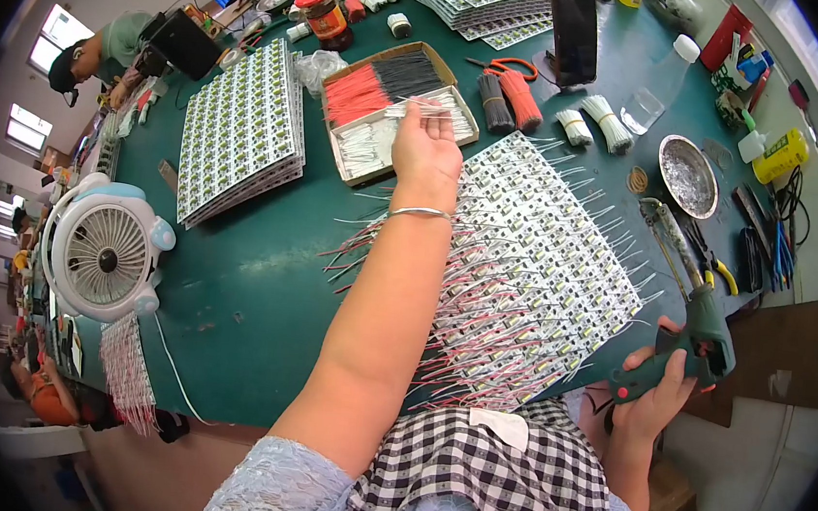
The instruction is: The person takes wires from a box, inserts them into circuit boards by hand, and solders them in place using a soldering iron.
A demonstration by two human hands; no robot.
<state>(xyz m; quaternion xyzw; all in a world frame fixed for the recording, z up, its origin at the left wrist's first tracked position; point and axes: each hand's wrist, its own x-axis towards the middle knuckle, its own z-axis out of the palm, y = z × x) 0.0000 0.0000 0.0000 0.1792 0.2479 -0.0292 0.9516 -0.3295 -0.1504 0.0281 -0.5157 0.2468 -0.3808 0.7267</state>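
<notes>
While the right hand grips a soldering gun, the left hand, grip unclear, touches white wires

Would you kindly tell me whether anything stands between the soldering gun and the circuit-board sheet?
No bulky object shows between the green soldering gun in the right hand and the circuit-board sheet; only thin pale wires jut from the sheet's right edge, on the side toward the gun.
</notes>
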